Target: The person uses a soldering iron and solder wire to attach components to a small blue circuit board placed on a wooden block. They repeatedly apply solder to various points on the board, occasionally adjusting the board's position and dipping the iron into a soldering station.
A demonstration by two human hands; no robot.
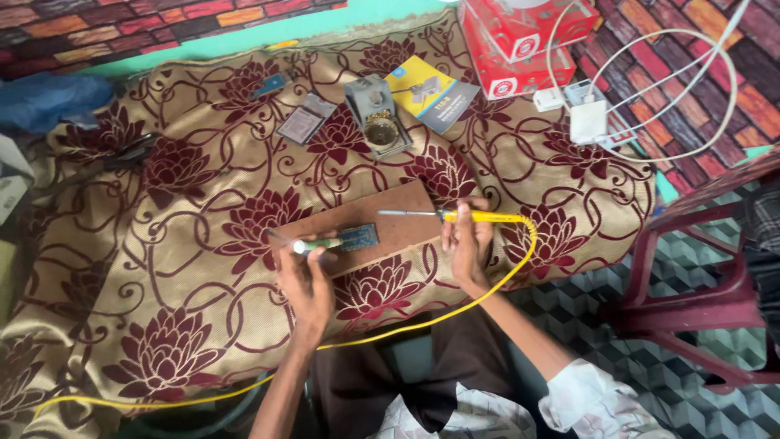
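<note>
Around the work, on a table draped in a gold cloth [162,268] with maroon flowers: a grey soldering stand [375,114] and yellow-blue packet [431,93] at upper centre, red boxes [520,41] and a white adapter with coiled cable [589,122] at upper right. At centre lies a brown board [390,223] carrying a small blue circuit board [357,237]. Right hand [467,240], grip closed on a yellow-handled soldering iron [455,215], tip pointing left. Left hand [305,280], grip closed on a green-handled tool [313,244] touching the circuit board's left edge.
</note>
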